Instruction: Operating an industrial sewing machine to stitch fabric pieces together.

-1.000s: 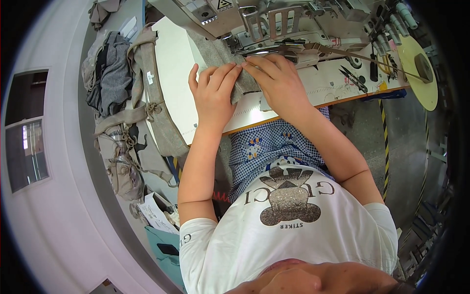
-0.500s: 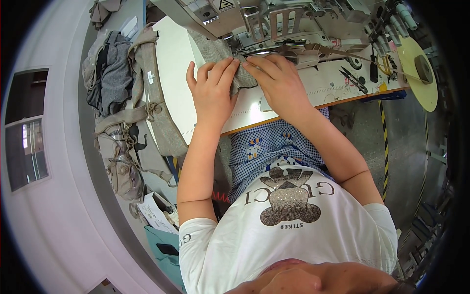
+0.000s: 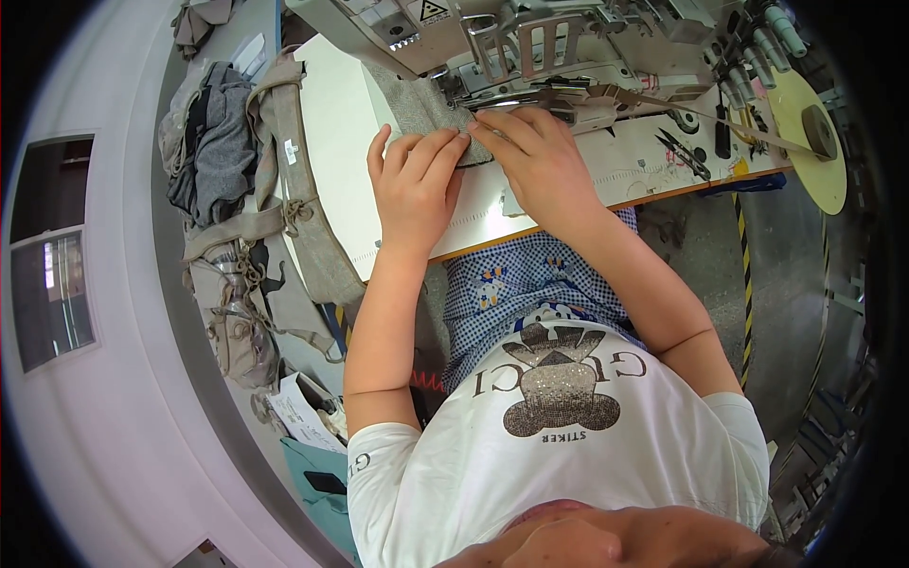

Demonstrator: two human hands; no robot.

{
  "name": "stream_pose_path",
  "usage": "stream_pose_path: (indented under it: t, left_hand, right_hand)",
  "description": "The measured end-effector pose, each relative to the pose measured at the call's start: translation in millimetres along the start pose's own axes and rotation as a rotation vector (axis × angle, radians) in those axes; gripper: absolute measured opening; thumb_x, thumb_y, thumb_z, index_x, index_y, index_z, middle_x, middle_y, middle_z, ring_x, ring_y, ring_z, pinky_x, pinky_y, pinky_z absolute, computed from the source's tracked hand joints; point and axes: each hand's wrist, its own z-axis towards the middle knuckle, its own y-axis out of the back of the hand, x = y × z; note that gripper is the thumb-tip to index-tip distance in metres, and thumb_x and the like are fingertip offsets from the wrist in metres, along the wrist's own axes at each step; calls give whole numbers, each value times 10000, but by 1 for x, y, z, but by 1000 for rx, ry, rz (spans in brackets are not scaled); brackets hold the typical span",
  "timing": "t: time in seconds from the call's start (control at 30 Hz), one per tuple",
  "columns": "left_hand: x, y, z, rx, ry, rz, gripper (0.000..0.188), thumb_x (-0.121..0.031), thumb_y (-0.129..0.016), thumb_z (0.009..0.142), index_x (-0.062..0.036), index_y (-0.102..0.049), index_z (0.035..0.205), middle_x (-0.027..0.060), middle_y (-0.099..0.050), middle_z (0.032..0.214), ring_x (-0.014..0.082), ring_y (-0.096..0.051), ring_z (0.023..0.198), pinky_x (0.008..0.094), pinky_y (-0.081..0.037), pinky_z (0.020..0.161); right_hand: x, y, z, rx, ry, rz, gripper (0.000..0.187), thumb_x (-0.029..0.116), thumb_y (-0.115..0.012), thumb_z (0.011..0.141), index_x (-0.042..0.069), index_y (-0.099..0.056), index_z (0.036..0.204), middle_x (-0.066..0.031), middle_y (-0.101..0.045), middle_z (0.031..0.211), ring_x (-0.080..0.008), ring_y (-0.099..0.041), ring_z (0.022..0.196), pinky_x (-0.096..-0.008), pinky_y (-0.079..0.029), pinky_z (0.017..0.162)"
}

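Note:
Grey knit fabric (image 3: 414, 102) lies on the white sewing table (image 3: 333, 123), running in under the head of an industrial sewing machine (image 3: 393, 43). My left hand (image 3: 417, 189) rests over the fabric's near left part, its fingers stretched and apart; its thumb is hidden. Close by on the right, my right hand (image 3: 544, 170) has thumb and index finger together at the fabric beside the metal guide (image 3: 511, 99). Its other fingers curl partly out of sight. The fabric's near edge shows between the two hands.
A brownish tape (image 3: 701, 112) runs from a roll on a pale yellow disc (image 3: 803, 170) toward the machine. Black thread snips (image 3: 684, 154) lie at right on the table. Piled grey garments (image 3: 222, 142) and a long beige fabric strip (image 3: 308, 180) lie to the left.
My left hand has drawn back slightly toward me, uncovering more fabric near the machine. My right hand stays almost in place.

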Motion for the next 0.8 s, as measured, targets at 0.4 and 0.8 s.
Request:
stream_pose_path:
  t: [0.4, 0.8]
  left_hand:
    - [3, -2, 2, 26, 23, -4, 450, -106, -819, 803, -165, -767, 1247, -32, -717, 1260, 216, -634, 1125, 528, -399, 1194]
    - [8, -6, 4, -8, 24, -38, 366, -145, -824, 859, -150, -773, 1221, -15, -723, 1253, 241, -644, 1132, 531, -447, 1152]
  right_hand:
    - [-1, -1, -1, 0, 3, -1, 510, 46, -679, 882, 129, -697, 1384, -13, -650, 1442, -283, -597, 1242, -459, -502, 1047]
    - [-1, -1, -2, -2, 3, -10, 518, 43, -686, 875, 142, -701, 1384, -16, -654, 1436, -282, -601, 1235, -459, -510, 1039]
